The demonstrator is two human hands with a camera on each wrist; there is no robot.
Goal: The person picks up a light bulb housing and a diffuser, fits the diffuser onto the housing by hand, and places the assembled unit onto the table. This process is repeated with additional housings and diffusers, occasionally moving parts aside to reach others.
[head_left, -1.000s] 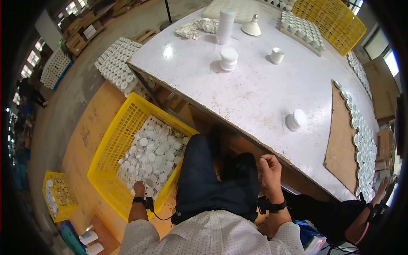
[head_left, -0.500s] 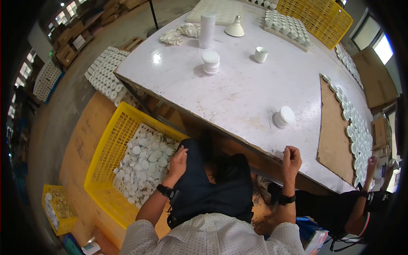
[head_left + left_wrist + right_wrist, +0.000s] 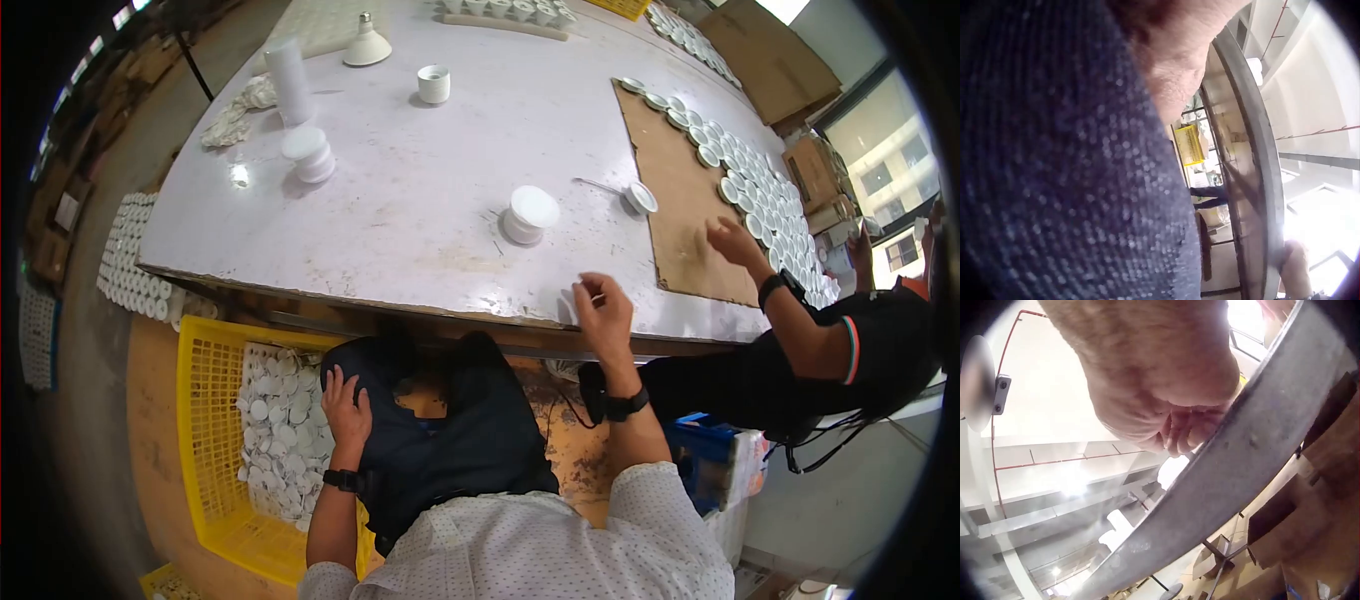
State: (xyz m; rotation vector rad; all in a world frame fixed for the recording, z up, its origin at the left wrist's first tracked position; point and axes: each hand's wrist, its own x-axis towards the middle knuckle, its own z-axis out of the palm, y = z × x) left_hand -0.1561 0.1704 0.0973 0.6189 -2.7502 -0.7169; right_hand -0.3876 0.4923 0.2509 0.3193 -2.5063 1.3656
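My left hand (image 3: pixel 347 415) rests on the dark trouser leg (image 3: pixel 375 395) with its fingers spread; the left wrist view shows part of that hand (image 3: pixel 1175 62) against the cloth. Over the table's front edge, my right hand (image 3: pixel 606 318) hangs with loosely bent fingers, nothing visible in it. Its curled fingertips also appear on the hand (image 3: pixel 1154 381) in the right wrist view, beside the grey table edge (image 3: pixel 1210 481). Beyond it, a white lidded round piece (image 3: pixel 531 214) stands on the white table (image 3: pixel 420 190). A small cup with a thin stem (image 3: pixel 640 198) lies tilted near the cardboard (image 3: pixel 668 215).
A yellow basket (image 3: pixel 190 430) of white discs (image 3: pixel 280 420) stands left of my leg. Another stacked round piece (image 3: pixel 310 158), a white cylinder (image 3: pixel 288 82), a cup (image 3: pixel 434 84) and a lamp (image 3: pixel 366 45) stand on the table. Another person's hand (image 3: pixel 735 243) reaches over the cardboard.
The head view has turned right. My left hand has left the basket and come down on the leg; my right hand has risen over the table edge. The stemmed cup now shows by the cardboard.
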